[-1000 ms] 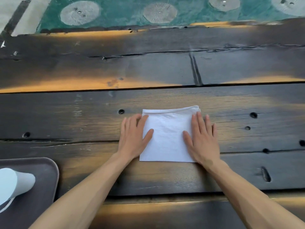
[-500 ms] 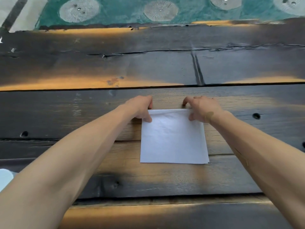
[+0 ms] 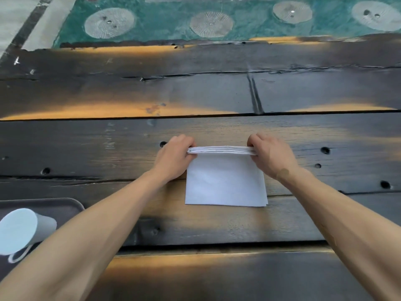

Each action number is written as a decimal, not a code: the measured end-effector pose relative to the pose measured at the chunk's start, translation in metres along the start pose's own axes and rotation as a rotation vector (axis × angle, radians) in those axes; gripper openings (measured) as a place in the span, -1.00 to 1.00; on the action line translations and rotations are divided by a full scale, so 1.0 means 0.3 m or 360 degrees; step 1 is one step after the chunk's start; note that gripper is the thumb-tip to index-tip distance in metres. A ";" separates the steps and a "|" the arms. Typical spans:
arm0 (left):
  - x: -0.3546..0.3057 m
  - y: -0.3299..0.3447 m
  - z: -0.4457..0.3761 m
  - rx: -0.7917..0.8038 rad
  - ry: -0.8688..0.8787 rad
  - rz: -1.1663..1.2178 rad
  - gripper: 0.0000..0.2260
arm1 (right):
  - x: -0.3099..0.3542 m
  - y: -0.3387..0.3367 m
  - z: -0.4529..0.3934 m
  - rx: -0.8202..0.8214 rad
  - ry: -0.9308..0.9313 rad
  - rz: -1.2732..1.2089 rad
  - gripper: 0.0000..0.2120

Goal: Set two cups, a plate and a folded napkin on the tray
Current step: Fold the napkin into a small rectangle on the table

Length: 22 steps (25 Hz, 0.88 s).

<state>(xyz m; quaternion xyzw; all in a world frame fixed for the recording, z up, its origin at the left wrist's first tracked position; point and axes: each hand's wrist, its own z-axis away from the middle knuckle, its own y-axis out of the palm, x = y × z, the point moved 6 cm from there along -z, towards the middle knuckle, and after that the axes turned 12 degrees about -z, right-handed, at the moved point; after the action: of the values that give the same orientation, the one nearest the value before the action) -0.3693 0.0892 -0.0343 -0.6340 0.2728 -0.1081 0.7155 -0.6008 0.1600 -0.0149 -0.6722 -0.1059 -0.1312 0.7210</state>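
A white napkin (image 3: pixel 225 181), folded to a square, lies on the dark wooden table (image 3: pixel 217 94) in the middle of the view. Its far edge is lifted off the wood and shows stacked layers. My left hand (image 3: pixel 174 158) pinches the far left corner and my right hand (image 3: pixel 271 156) pinches the far right corner. At the lower left, a dark tray (image 3: pixel 65 208) holds a pale cup (image 3: pixel 23 231) with a handle, partly cut off by the frame edge. No plate or second cup is in view.
The table is made of dark planks with knot holes and long cracks. Beyond its far edge lies a green floor (image 3: pixel 173 25) with pale round patches. My left forearm crosses above the tray's right side.
My hands went from pressing flat on the napkin's sides to gripping its far corners. The far edge has since risen off the table. The tray and cup came back into view.
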 end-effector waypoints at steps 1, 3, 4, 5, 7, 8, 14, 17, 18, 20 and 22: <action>-0.013 -0.014 0.031 -0.0080 0.0047 -0.0079 -0.95 | 0.011 -0.012 0.034 -0.0029 0.0006 -0.0017 -0.83; -0.037 -0.031 0.095 -0.0182 0.0153 -0.0215 -0.92 | 0.027 -0.016 0.104 -0.0043 0.0033 -0.0024 -0.83; -0.046 -0.037 0.127 -0.0207 0.0197 -0.0257 -0.90 | 0.032 -0.012 0.139 -0.0042 0.0055 -0.0027 -0.83; -0.054 -0.040 0.159 -0.0224 0.0236 -0.0285 -0.89 | 0.036 -0.004 0.175 -0.0033 0.0080 -0.0040 -0.82; -0.066 -0.038 0.217 -0.0252 0.0290 -0.0315 -0.87 | 0.047 0.019 0.244 -0.0002 0.0085 -0.0104 -0.74; -0.068 -0.032 0.241 -0.0246 0.0295 -0.0320 -0.86 | 0.053 0.036 0.274 0.0025 0.0058 -0.0132 -0.67; -0.071 0.018 0.339 -0.0152 0.0288 -0.0290 -0.86 | 0.051 0.139 0.379 0.0095 -0.0031 -0.0005 -0.52; -0.073 0.043 0.363 -0.0131 0.0296 -0.0281 -0.88 | 0.036 0.186 0.395 0.0107 -0.0016 0.0019 -0.55; -0.076 0.051 0.370 -0.0132 0.0298 -0.0272 -0.88 | 0.029 0.199 0.400 0.0108 -0.0005 0.0011 -0.55; -0.077 0.066 0.385 -0.0135 0.0294 -0.0254 -0.89 | 0.018 0.223 0.415 0.0109 0.0008 -0.0015 -0.53; -0.071 0.081 0.397 -0.0119 0.0295 -0.0236 -0.89 | 0.011 0.239 0.431 0.0096 -0.0003 -0.0047 -0.52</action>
<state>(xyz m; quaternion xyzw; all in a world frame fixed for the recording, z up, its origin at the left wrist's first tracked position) -0.3288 0.2051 -0.0468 -0.6660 0.2941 -0.2085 0.6530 -0.5709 0.2932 -0.0717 -0.6485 -0.1205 -0.1381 0.7388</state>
